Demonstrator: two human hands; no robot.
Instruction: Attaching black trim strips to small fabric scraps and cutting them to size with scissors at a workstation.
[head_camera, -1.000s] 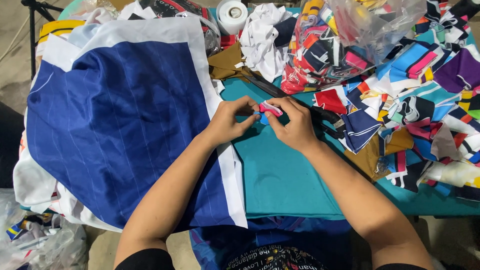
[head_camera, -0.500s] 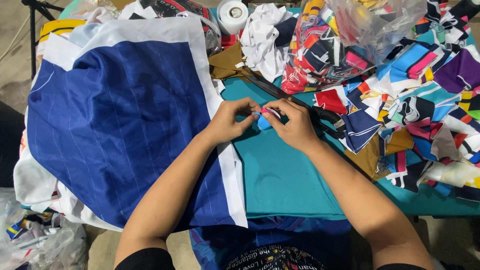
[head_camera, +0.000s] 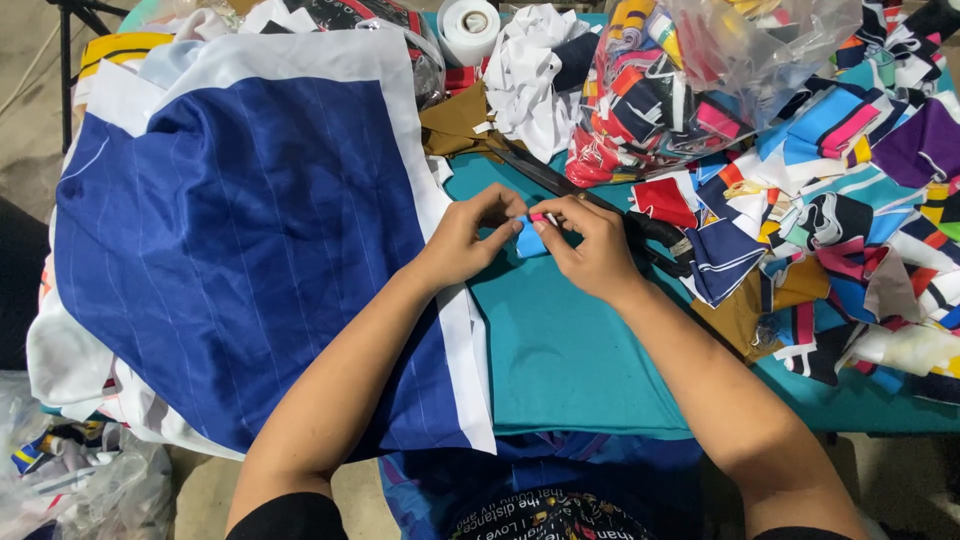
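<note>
Small blue fabric scrap (head_camera: 531, 240) with pink edge, pinched between both hands, above teal cloth (head_camera: 580, 350)

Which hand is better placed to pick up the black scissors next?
Probably the right hand: the black scissors lie just beyond it, while the left hand sits farther away, both pinching the small blue fabric piece.

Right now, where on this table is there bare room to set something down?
The teal tabletop is free between the blue cloth and the right forearm, near the front edge. The right side is crowded with scraps, scissors and a bag.
</note>
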